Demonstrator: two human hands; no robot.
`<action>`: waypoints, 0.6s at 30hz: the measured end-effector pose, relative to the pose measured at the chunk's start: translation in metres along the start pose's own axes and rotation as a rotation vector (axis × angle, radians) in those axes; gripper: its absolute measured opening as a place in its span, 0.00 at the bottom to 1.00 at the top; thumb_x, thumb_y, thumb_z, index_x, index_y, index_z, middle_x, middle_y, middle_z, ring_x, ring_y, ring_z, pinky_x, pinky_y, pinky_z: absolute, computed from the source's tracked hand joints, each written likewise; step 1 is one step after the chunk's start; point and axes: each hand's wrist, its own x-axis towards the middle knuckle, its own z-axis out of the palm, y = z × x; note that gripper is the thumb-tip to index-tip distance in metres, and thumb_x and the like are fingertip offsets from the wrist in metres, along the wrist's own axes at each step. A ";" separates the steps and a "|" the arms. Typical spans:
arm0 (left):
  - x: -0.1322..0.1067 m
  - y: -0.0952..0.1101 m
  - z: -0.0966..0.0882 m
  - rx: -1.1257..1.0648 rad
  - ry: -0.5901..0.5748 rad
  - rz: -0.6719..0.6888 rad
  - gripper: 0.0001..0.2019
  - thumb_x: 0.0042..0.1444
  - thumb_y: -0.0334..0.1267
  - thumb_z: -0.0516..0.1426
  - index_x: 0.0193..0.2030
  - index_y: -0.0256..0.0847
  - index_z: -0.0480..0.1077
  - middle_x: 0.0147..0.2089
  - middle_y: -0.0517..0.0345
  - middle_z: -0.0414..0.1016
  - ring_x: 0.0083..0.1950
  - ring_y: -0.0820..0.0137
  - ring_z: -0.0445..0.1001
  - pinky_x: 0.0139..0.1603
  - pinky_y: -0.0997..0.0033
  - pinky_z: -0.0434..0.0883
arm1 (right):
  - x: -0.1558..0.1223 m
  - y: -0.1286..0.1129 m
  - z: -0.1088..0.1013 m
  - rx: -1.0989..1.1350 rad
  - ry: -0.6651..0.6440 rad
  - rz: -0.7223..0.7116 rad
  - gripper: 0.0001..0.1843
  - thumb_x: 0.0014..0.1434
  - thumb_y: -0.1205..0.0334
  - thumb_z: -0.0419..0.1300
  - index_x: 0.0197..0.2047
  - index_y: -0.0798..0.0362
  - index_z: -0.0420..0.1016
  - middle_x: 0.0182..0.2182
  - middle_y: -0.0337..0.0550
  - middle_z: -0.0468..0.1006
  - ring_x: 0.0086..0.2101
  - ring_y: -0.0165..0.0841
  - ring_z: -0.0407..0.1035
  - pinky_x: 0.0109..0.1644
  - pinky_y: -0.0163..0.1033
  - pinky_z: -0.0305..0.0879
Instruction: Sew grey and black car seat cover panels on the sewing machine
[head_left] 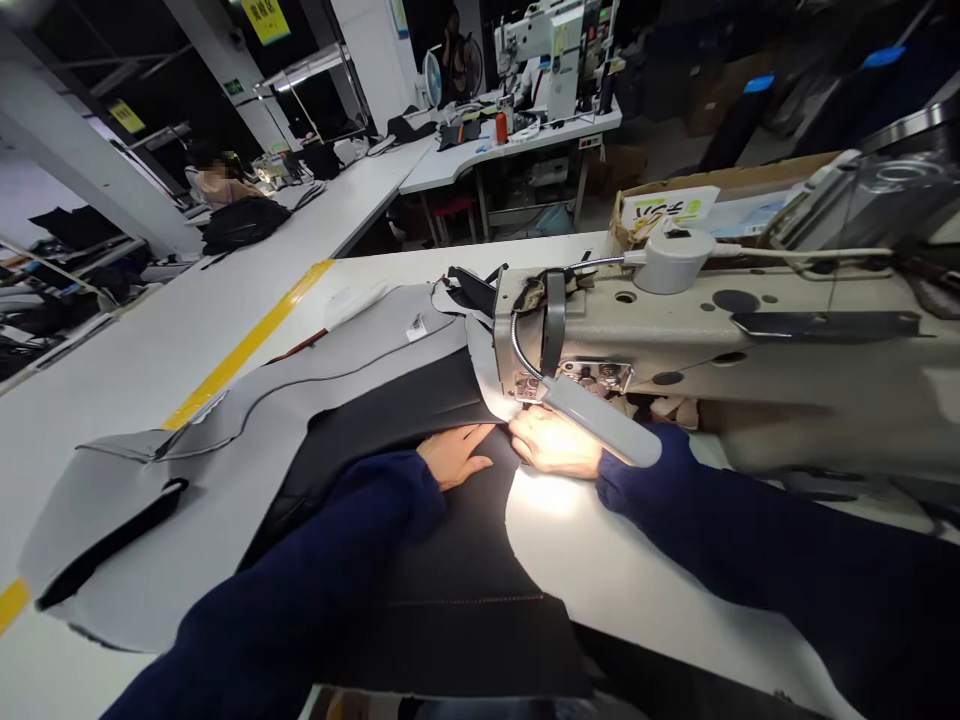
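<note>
A large black leather-like panel with a reddish stitch line lies in front of me, joined or lapped with light grey backing material at the left. My left hand rests flat on the black panel, its fingers stretched toward the machine's needle area. Close beside it, my right hand has its fingers curled in at the panel's edge, just under the sewing machine head. A grey work lamp on a bendy neck lights that hand brightly and hides part of the needle area.
Yellow tape crosses the white table at the left. Behind the machine stands a cardboard box with papers. Another sewing machine sits on a far table with an orange thread spool. A person is at the far left.
</note>
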 end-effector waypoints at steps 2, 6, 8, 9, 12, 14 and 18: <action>0.005 0.011 0.002 -0.002 0.073 0.022 0.24 0.63 0.49 0.50 0.62 0.38 0.60 0.62 0.48 0.64 0.61 0.61 0.64 0.63 0.60 0.63 | 0.002 0.000 -0.006 -0.044 -0.048 -0.102 0.18 0.68 0.65 0.43 0.32 0.57 0.71 0.31 0.47 0.70 0.32 0.36 0.61 0.39 0.42 0.58; -0.007 0.024 0.003 0.053 0.153 0.079 0.23 0.61 0.51 0.53 0.53 0.34 0.66 0.54 0.46 0.68 0.55 0.59 0.66 0.57 0.58 0.67 | -0.001 -0.013 -0.011 -0.169 -0.072 -0.201 0.19 0.67 0.70 0.42 0.30 0.58 0.71 0.31 0.47 0.70 0.33 0.36 0.61 0.39 0.43 0.55; -0.014 0.027 0.001 0.088 0.153 0.100 0.22 0.60 0.52 0.54 0.50 0.34 0.67 0.50 0.46 0.70 0.52 0.58 0.67 0.55 0.57 0.67 | -0.006 -0.023 -0.007 -0.280 -0.030 -0.161 0.18 0.66 0.72 0.43 0.30 0.59 0.70 0.31 0.47 0.69 0.33 0.36 0.61 0.37 0.43 0.54; -0.016 0.028 -0.002 0.101 0.149 0.111 0.21 0.60 0.51 0.53 0.49 0.34 0.68 0.47 0.47 0.70 0.50 0.59 0.67 0.53 0.57 0.68 | -0.009 -0.028 -0.003 -0.328 -0.003 -0.125 0.17 0.65 0.72 0.44 0.30 0.59 0.70 0.31 0.47 0.68 0.33 0.36 0.60 0.36 0.43 0.53; -0.008 0.030 -0.014 0.075 0.218 0.193 0.15 0.65 0.43 0.48 0.46 0.35 0.69 0.44 0.49 0.70 0.46 0.63 0.68 0.49 0.63 0.70 | -0.013 -0.044 0.009 -0.386 0.044 0.014 0.14 0.62 0.74 0.47 0.31 0.60 0.72 0.31 0.48 0.67 0.33 0.37 0.61 0.36 0.44 0.54; 0.006 0.029 -0.019 0.012 0.345 0.233 0.14 0.66 0.36 0.46 0.49 0.36 0.69 0.49 0.50 0.69 0.49 0.65 0.67 0.51 0.67 0.69 | -0.012 -0.055 0.016 -0.375 0.050 0.130 0.13 0.61 0.73 0.48 0.33 0.62 0.73 0.32 0.51 0.67 0.33 0.39 0.61 0.37 0.45 0.55; 0.039 0.016 -0.009 -0.074 0.533 0.199 0.13 0.65 0.33 0.47 0.45 0.37 0.72 0.46 0.51 0.71 0.48 0.67 0.66 0.51 0.67 0.69 | -0.007 -0.070 0.018 -0.316 0.047 0.322 0.12 0.59 0.72 0.49 0.34 0.62 0.74 0.33 0.53 0.69 0.35 0.41 0.63 0.36 0.47 0.58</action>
